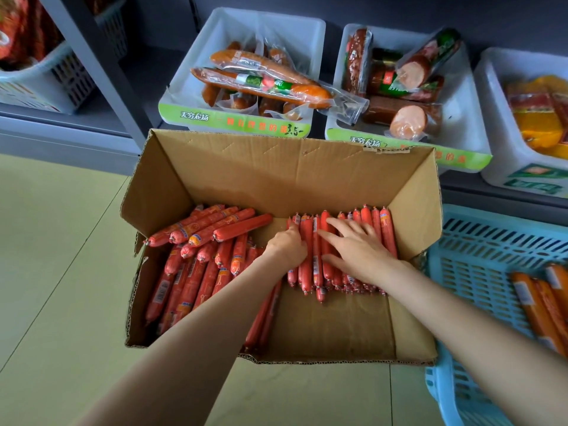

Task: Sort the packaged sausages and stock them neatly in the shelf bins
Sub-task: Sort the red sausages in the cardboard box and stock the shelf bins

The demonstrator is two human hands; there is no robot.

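Observation:
An open cardboard box [276, 167] sits on the floor, holding many red packaged sausages. A loose heap of thick ones [203, 250] fills its left side. A tidy row of thin sausages [378, 222] lies at the right. My left hand [285, 245] presses against the left edge of that row, its fingers tucked down beside it. My right hand [356, 244] rests flat on top of the row with fingers spread.
Three white shelf bins stand behind the box: one with long vacuum-packed sausages [239, 35], one with short thick ones [461, 118], one with yellow packs [498, 142]. A blue slotted basket [479, 256] with orange sausages stands at the right. A white basket [61, 81] is at the far left.

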